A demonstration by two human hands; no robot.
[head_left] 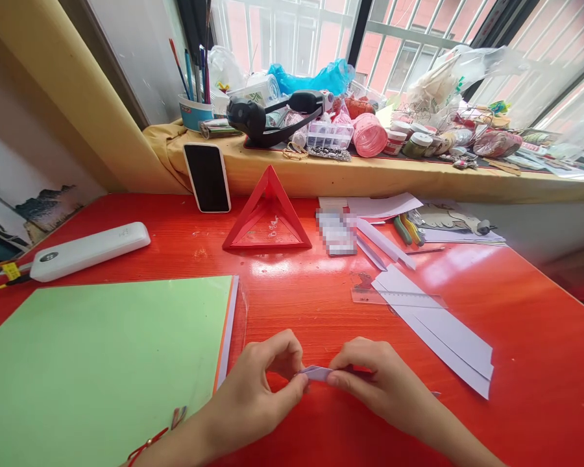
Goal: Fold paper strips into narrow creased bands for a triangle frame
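Observation:
Both hands pinch a small folded strip of pale purple paper above the red table, near its front. My left hand grips the strip's left end between thumb and index finger. At the other end, the thumb and fingers of my right hand are closed on it, hiding that part. A tiny pale bit shows behind the right wrist. Beyond the hands stands a red folded-paper pyramid frame. To the right lie several long pale purple paper strips with a clear ruler across them.
Green paper sheets cover the table's left side, with a white power bank behind. A phone leans at the back. Pliers and paper scraps lie back right. The windowsill holds jars, bags and a black headset.

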